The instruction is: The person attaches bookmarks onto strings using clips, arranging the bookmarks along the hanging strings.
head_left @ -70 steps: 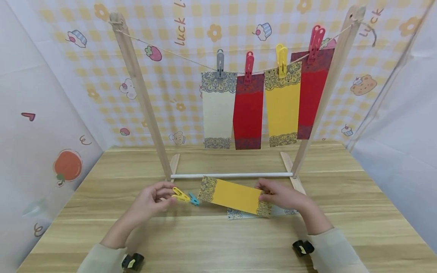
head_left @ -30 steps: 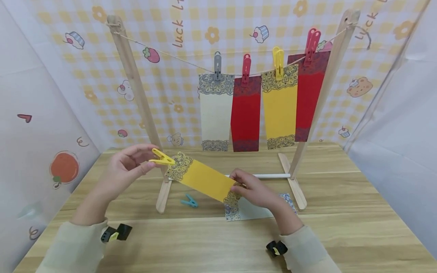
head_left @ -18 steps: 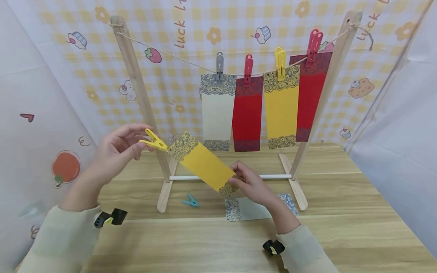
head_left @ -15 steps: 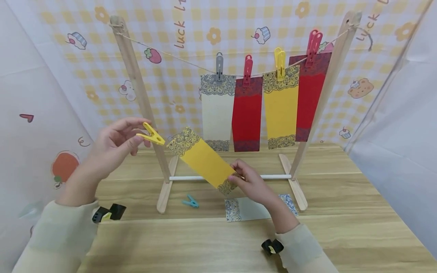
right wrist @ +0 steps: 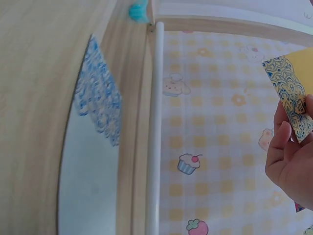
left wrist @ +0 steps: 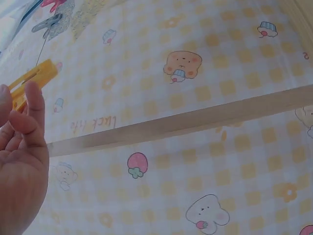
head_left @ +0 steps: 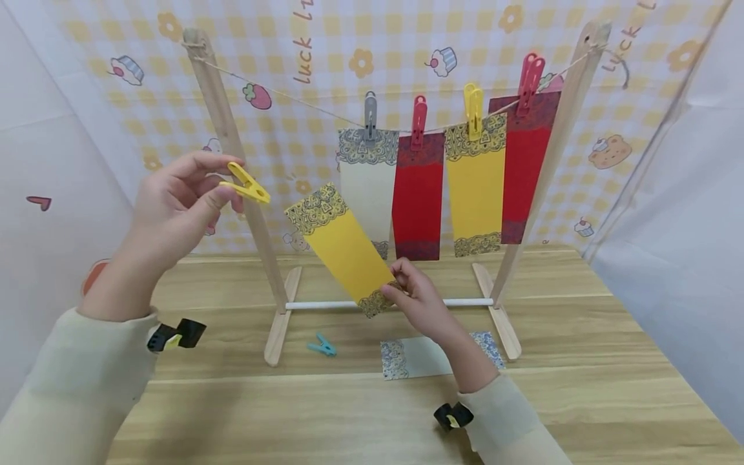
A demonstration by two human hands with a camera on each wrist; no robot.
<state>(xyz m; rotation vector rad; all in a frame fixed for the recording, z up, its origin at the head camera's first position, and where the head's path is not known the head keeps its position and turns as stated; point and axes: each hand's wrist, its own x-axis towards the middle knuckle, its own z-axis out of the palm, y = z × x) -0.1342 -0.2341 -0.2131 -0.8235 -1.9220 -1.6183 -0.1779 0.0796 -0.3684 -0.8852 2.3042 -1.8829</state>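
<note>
My left hand (head_left: 180, 206) pinches a yellow clothespin (head_left: 250, 186) between thumb and fingers, in front of the left wooden post. With my right hand (head_left: 421, 300) I grip the lower end of a yellow patterned paper card (head_left: 349, 252), which tilts with its upper end toward the left. A small gap lies between clothespin and card. In the left wrist view the clothespin (left wrist: 36, 78) sits at the fingertips. The right wrist view shows the card's patterned end (right wrist: 288, 95) between thumb and fingers.
A string (head_left: 285, 97) spans two wooden posts (head_left: 232, 148). From it hang a cream card (head_left: 366, 194), two red cards (head_left: 417, 200) and a yellow card (head_left: 476, 194), each under a clothespin. A blue clothespin (head_left: 323, 345) and pale blue card (head_left: 421, 357) lie on the table.
My left hand picked up the yellow clothespin from beside the blue one and rose leftward toward the string. My right hand raised the yellow card and turned it steeper, off the pale blue card.
</note>
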